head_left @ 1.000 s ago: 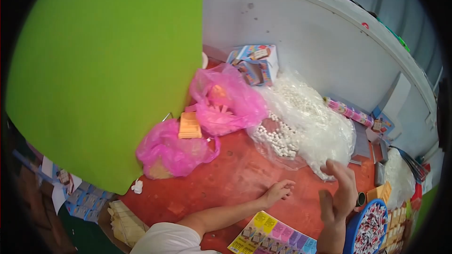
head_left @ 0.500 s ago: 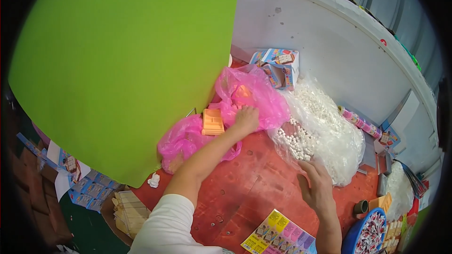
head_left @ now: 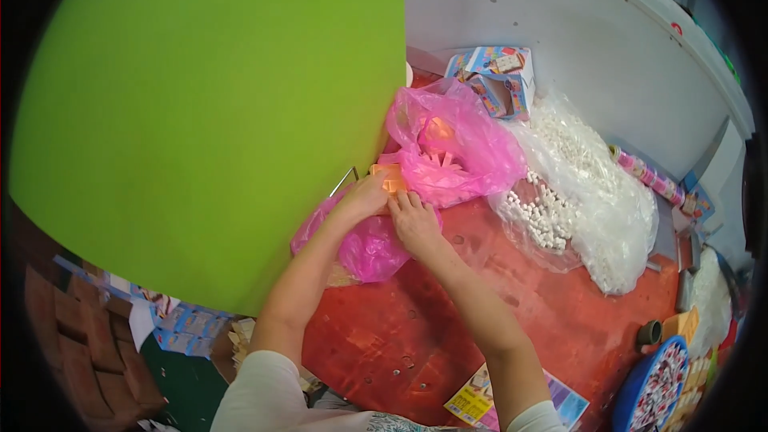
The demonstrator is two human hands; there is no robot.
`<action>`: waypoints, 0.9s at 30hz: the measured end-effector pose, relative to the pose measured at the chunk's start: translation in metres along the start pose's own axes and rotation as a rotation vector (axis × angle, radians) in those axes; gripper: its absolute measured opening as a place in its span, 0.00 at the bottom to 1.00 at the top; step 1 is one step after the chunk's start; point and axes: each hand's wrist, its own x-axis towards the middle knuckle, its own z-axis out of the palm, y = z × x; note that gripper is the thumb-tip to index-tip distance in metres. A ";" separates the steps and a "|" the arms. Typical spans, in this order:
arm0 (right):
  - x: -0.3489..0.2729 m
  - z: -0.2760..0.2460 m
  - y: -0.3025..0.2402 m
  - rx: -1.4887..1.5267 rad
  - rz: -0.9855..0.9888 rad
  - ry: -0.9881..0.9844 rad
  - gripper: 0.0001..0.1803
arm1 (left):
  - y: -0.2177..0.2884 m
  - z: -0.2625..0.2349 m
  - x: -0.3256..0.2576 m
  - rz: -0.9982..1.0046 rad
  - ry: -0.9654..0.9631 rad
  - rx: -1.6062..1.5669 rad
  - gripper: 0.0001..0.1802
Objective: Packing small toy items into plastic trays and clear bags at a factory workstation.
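Note:
Both my hands have come together at an orange compartment tray (head_left: 390,177) beside the pink bags. My left hand (head_left: 366,197) grips the tray's left side, its fingers partly hidden. Against the near edge lies my right hand (head_left: 416,224), fingers bent and close together on the tray. Just right of it, an open pink plastic bag (head_left: 496,156) holds more orange pieces, some in pale strips. Another pink bag (head_left: 376,246) is crumpled under and in front of my hands.
On the red table (head_left: 376,328), a clear bag (head_left: 612,208) spills small white pieces (head_left: 544,216). Behind stands a printed box (head_left: 500,80). A colourful printed sheet (head_left: 472,400) lies near my right forearm, a blue basin (head_left: 652,384) at the right. A green panel (head_left: 200,128) borders the left.
My right hand has crossed left from near the white pieces to the orange tray. My left hand has drawn back from the pink bag onto the tray. The view has shifted.

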 end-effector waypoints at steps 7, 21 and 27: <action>-0.017 0.021 0.008 0.176 0.181 -0.023 0.12 | 0.013 0.004 -0.030 -0.086 0.178 -0.944 0.35; -0.129 -0.127 -0.059 0.334 0.273 0.113 0.26 | 0.069 0.001 -0.126 0.123 0.299 -1.184 0.40; -0.304 -0.190 -0.052 -0.076 0.793 -0.052 0.28 | 0.109 0.003 -0.183 0.198 0.403 -1.324 0.40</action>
